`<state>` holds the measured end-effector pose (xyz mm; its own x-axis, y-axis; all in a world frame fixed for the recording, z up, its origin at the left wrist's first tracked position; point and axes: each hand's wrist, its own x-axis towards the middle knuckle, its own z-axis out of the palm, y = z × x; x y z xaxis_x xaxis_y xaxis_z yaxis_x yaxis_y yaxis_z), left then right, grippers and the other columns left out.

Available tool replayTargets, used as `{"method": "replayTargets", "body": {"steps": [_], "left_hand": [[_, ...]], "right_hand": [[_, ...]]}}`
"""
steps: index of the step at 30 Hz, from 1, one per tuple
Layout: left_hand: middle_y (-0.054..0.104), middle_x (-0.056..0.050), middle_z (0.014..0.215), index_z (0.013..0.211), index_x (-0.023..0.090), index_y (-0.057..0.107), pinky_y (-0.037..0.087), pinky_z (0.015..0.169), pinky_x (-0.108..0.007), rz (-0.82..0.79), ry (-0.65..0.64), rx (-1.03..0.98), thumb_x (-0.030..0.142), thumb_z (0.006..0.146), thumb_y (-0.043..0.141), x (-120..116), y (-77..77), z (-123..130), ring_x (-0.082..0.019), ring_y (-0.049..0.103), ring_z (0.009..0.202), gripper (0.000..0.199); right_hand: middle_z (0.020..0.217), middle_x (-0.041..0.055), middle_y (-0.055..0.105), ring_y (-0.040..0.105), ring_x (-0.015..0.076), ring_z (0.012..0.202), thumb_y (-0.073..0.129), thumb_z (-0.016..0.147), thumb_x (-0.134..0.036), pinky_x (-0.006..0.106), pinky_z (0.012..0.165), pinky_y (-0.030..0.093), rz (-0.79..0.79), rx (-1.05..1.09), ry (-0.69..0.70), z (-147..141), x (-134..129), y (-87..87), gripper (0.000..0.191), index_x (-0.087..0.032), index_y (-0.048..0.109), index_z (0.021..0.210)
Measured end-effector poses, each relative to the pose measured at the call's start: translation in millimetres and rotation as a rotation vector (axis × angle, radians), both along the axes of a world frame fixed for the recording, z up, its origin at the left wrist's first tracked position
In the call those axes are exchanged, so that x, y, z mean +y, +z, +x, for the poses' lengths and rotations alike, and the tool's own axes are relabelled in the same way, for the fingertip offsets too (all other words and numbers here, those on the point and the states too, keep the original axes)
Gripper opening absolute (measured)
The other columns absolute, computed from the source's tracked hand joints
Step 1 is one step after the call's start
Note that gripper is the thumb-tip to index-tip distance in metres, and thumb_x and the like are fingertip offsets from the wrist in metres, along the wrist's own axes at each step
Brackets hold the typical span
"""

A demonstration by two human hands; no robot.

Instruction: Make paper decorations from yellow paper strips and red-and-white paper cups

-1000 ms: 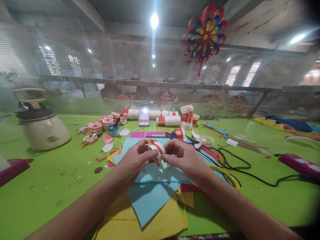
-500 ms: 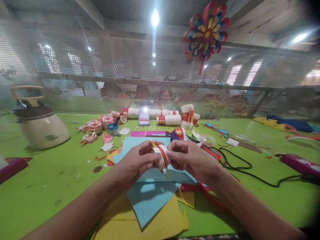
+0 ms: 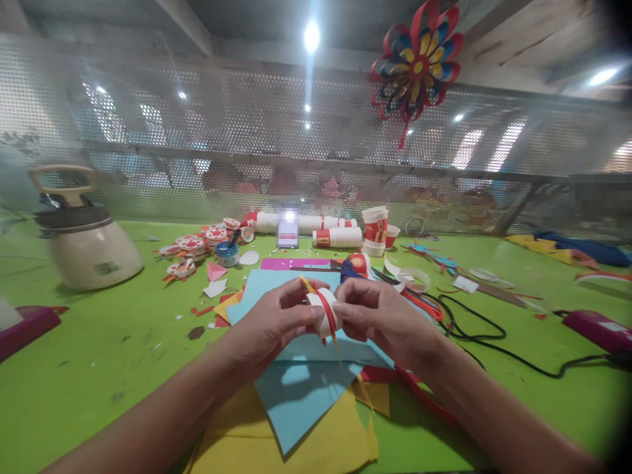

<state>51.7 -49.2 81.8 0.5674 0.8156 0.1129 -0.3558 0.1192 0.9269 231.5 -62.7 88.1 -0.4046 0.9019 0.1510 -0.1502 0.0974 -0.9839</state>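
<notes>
Because the white paper ring [image 3: 323,328] is looking small and light, the person is holding it by the fingertips from both sides, raised just above the blue paper [image 3: 291,405]. The left hand [image 3: 277,315] is gripping the ring's left side, thumb on the near face and fingers curling behind, probably so that the curve is staying steady without being crushed. The right hand [image 3: 379,311] is pinching the right edge between thumb and fingers; whether anything thin is lying between those tips cannot be told. A red strip [image 3: 326,309] is crossing the ring's outside at a slant, with the thumbs pressing on either side of it, which seems to be leaving it uncovered. A yellow strip [image 3: 306,284] is poking out above, and a thin yellow end is hanging below. Underneath, the blue paper is overlapping yellow paper [image 3: 237,434] on the green bench [image 3: 123,368], perhaps being kept close for use. An orange-handled tool [image 3: 428,307], probably scissors, is lying just beyond the right hand, seemingly within easy reach. Farther back, a blue pot [image 3: 226,255] is standing beside red-and-white round pieces [image 3: 191,243], and a phone [image 3: 288,230] is standing upright before a row of paper cups [image 3: 311,222], apparently so that its screen is facing the person.
</notes>
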Motion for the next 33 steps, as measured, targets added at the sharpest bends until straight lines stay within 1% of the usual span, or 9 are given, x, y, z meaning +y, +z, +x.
{"method": "replayTargets", "body": {"steps": [6,12,16,20,23,26,28,31,33], "left_hand": [[0.062,-0.004,0.079,0.097,0.017,0.06,0.043,0.074,-0.034,0.057,0.102,0.085,0.011,0.065,0.065,-3.5,2.5,2.0,-0.017,0.057,0.072,0.032],[0.059,-0.002,0.069,0.091,0.016,0.059,0.043,0.068,-0.035,0.105,0.162,0.141,0.015,0.062,0.067,-2.6,2.2,3.0,-0.02,0.057,0.07,0.03],[0.06,-0.003,0.071,0.085,0.016,0.059,0.043,0.065,-0.033,0.103,0.14,0.149,0.013,0.063,0.065,-3.1,2.2,4.0,-0.018,0.056,0.066,0.023],[0.057,-0.002,0.066,0.079,0.016,0.058,0.045,0.063,-0.034,0.064,0.122,0.152,0.013,0.064,0.065,-3.3,0.2,4.3,-0.018,0.056,0.065,0.017],[0.058,-0.003,0.069,0.081,0.015,0.059,0.046,0.065,-0.035,0.02,0.099,0.122,0.015,0.065,0.065,-1.5,-2.2,3.5,-0.017,0.057,0.064,0.017],[0.061,-0.006,0.078,0.087,0.014,0.061,0.046,0.069,-0.036,-0.018,0.084,0.119,0.016,0.066,0.066,0.2,-3.4,2.5,-0.019,0.059,0.071,0.022],[0.062,-0.007,0.079,0.088,0.014,0.061,0.047,0.07,-0.037,-0.033,0.074,0.132,0.016,0.066,0.066,0.7,-3.5,2.2,-0.02,0.06,0.074,0.023],[0.062,-0.006,0.081,0.089,0.014,0.06,0.048,0.071,-0.037,-0.043,0.059,0.126,0.016,0.067,0.065,1.6,-4.0,1.8,-0.019,0.06,0.074,0.022],[0.061,-0.006,0.081,0.087,0.014,0.059,0.048,0.073,-0.037,-0.04,0.06,0.125,0.015,0.069,0.064,3.0,-4.9,1.0,-0.017,0.059,0.073,0.019]], "right_hand": [[0.061,-0.0029,0.054,0.043,0.0076,0.051,0.073,0.071,-0.032,0.023,0.049,0.031,0.015,0.015,0.026,-0.3,2.4,0.5,0.022,-0.017,0.057,0.068],[0.061,-0.0012,0.056,0.044,0.009,0.052,0.073,0.07,-0.034,0.024,0.05,0.033,0.042,-0.055,-0.019,-3.0,0.9,2.6,0.024,-0.017,0.057,0.065],[0.058,-0.0021,0.055,0.044,0.0085,0.049,0.073,0.071,-0.033,0.024,0.048,0.032,-0.001,-0.038,-0.014,-2.8,2.4,-0.5,0.023,-0.017,0.057,0.065],[0.058,-0.0023,0.055,0.043,0.0078,0.049,0.073,0.071,-0.032,0.023,0.047,0.031,-0.02,-0.02,-0.001,-2.0,4.4,-3.4,0.024,-0.016,0.056,0.063],[0.058,-0.0025,0.055,0.044,0.0081,0.049,0.073,0.071,-0.034,0.023,0.048,0.032,-0.017,-0.029,0.001,-1.9,4.7,-4.1,0.026,-0.017,0.055,0.064],[0.059,-0.0026,0.054,0.045,0.0082,0.049,0.073,0.071,-0.035,0.022,0.047,0.032,-0.016,-0.04,0.002,-2.3,4.4,-4.5,0.026,-0.017,0.056,0.066],[0.059,-0.0029,0.054,0.044,0.008,0.049,0.074,0.07,-0.036,0.022,0.047,0.032,-0.02,-0.045,-0.003,-2.4,4.4,-5.0,0.026,-0.017,0.056,0.066],[0.059,-0.0033,0.053,0.043,0.0079,0.049,0.073,0.071,-0.036,0.022,0.047,0.033,-0.014,-0.061,-0.009,-1.8,5.4,-6.4,0.026,-0.017,0.056,0.067],[0.061,-0.0026,0.053,0.044,0.0084,0.05,0.07,0.074,-0.037,0.023,0.048,0.035,0.029,-0.11,-0.022,-1.2,6.3,-6.9,0.025,-0.017,0.056,0.07]]}}
